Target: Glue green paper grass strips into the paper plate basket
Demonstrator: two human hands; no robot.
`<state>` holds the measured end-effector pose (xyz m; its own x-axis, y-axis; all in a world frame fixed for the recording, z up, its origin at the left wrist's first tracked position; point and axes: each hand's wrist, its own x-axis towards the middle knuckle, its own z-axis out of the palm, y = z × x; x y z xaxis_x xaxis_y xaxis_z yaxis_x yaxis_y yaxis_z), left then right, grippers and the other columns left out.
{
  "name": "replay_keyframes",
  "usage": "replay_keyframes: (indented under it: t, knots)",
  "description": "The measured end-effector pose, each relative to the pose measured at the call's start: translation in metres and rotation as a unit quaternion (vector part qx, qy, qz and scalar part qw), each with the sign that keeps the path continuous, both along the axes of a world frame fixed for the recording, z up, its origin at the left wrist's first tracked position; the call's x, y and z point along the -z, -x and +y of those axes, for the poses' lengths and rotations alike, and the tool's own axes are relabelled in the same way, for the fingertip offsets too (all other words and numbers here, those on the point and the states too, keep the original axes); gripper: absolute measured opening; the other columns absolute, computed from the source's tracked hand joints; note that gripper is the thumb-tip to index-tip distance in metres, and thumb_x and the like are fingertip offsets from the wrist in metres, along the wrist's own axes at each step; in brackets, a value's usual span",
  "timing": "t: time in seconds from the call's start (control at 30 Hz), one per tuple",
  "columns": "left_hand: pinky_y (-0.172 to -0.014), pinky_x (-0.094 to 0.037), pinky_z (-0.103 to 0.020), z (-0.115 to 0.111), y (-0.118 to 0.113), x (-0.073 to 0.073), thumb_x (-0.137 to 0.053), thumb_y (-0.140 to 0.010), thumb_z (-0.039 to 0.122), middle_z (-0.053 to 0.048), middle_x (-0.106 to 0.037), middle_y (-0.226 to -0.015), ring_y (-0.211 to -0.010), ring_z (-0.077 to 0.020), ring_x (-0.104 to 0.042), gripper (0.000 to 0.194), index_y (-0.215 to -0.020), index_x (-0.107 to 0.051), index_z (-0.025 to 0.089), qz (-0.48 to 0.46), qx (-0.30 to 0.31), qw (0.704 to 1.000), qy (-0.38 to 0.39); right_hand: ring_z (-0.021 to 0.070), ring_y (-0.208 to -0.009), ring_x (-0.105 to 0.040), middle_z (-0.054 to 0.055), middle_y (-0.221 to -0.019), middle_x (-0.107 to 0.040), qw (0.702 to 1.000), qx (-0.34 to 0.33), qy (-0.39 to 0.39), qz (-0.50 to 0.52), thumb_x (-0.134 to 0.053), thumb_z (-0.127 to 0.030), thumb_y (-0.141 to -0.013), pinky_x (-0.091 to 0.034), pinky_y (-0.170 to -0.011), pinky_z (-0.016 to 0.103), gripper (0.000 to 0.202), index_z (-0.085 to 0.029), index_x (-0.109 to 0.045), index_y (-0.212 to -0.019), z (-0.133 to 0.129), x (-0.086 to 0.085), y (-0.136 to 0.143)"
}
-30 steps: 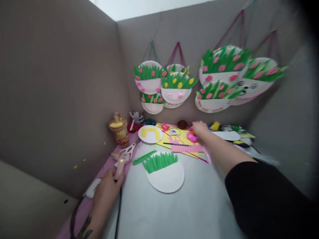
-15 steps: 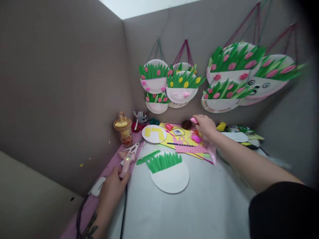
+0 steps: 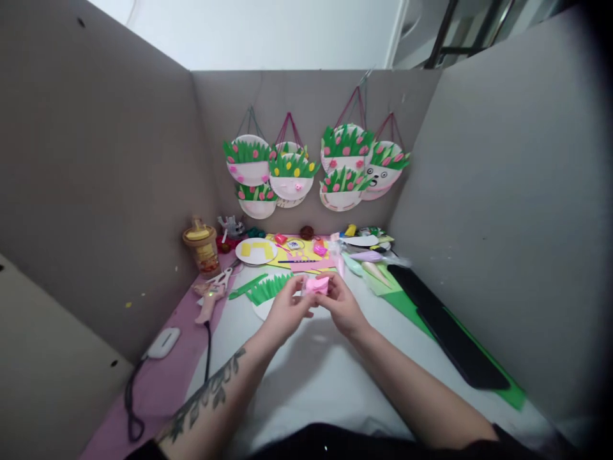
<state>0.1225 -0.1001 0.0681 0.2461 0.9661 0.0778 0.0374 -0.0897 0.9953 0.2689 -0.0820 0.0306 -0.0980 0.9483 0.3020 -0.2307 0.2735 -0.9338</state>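
Observation:
Between my two hands, above the middle of the table, is a small pink packet [image 3: 317, 285], seemingly soft clay in a clear wrapper. My left hand [image 3: 290, 308] pinches its left side, and my right hand [image 3: 342, 305] grips its right side. Just behind my left hand lies a white paper plate [image 3: 261, 311] with green paper grass [image 3: 268, 289] across its upper part; my hands hide some of it. A pink glue gun [image 3: 209, 303] rests at the left, out of my grasp, its cord running toward me.
A lidded cup [image 3: 201, 250] stands at the back left. Behind my hands lie a plate with yellow pieces [image 3: 256, 251], coloured paper [image 3: 313, 263] and a dark pencil [image 3: 301, 261]. Long black objects [image 3: 450, 332] lie on green paper at right. Decorated plates [image 3: 292, 182] hang on the back panel.
My left hand has let go of the glue gun. My right hand has come back from the far side with the pink packet, and both hands now hold it. The view has shifted.

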Motion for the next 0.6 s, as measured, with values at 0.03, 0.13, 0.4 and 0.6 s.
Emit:
replay_keyframes:
  t: [0.03,0.13,0.4,0.6]
  knots:
    - [-0.062,-0.049,-0.027,0.009,-0.009,0.006,-0.062,-0.073,0.038,-0.012,-0.06,-0.108,-0.078,-0.0161,-0.06,0.042,-0.108,-0.055,0.015,-0.032,-0.018,0.999,0.018,0.0164,-0.08,-0.055,-0.001,-0.087,-0.057,1.0,0.015,0.001,0.007,-0.072,-0.031,-0.067,-0.046,-0.072,0.028,0.037,-0.025,-0.051,-0.097,0.002,0.005,-0.002]
    - [-0.059,-0.045,-0.022,0.031,-0.017,0.029,-0.072,-0.062,0.031,-0.005,-0.063,-0.084,-0.07,-0.0129,-0.057,0.035,-0.09,-0.06,0.013,-0.055,-0.112,0.992,-0.008,0.0168,-0.079,-0.056,-0.001,-0.086,-0.056,0.999,0.025,0.028,0.003,-0.074,-0.036,-0.065,-0.047,-0.072,0.029,0.037,-0.024,-0.051,-0.092,0.014,0.02,-0.009]
    - [-0.052,-0.035,-0.02,0.046,0.006,0.05,-0.075,-0.057,0.032,0.003,-0.058,-0.06,-0.054,-0.0083,-0.049,0.027,-0.072,-0.061,0.014,-0.113,-0.125,0.984,0.049,0.0149,-0.07,-0.059,0.001,-0.089,-0.06,0.995,-0.007,0.084,-0.054,-0.069,-0.034,-0.068,-0.047,-0.066,0.029,0.036,-0.022,-0.058,-0.1,0.019,0.029,-0.004]
    - [-0.061,-0.04,-0.022,0.044,0.001,0.054,-0.074,-0.06,0.037,0.001,-0.059,-0.07,-0.062,-0.0104,-0.053,0.033,-0.079,-0.059,0.015,-0.154,-0.097,0.982,0.05,0.0188,-0.082,-0.059,0.003,-0.085,-0.065,0.994,-0.004,0.036,-0.102,-0.065,-0.034,-0.074,-0.045,-0.075,0.031,0.02,-0.019,-0.06,-0.087,0.015,0.036,0.003]
